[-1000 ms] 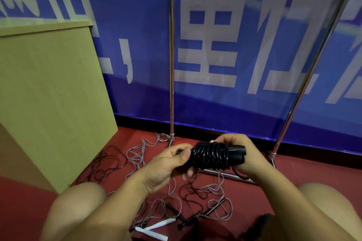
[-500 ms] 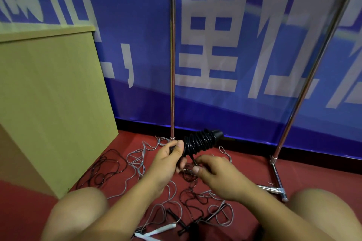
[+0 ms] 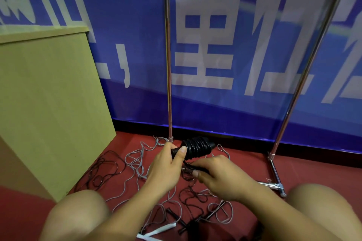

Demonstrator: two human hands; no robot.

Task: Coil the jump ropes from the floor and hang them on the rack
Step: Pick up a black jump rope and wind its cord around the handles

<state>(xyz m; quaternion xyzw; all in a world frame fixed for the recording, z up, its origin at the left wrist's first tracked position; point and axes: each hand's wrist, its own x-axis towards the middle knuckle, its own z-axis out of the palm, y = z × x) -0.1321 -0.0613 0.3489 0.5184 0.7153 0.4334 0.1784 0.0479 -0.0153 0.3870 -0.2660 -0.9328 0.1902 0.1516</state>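
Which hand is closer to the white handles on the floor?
Left, though not by much. The left hand grips the coiled black rope above the white handles; the right hand is above them too, further right.

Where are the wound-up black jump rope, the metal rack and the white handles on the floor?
Black jump rope (image 3: 197, 147): head view, on the wound coils.
Rack (image 3: 168, 64): head view, on its left upright pole.
White handles (image 3: 156, 231): head view, on the upper handle's middle.
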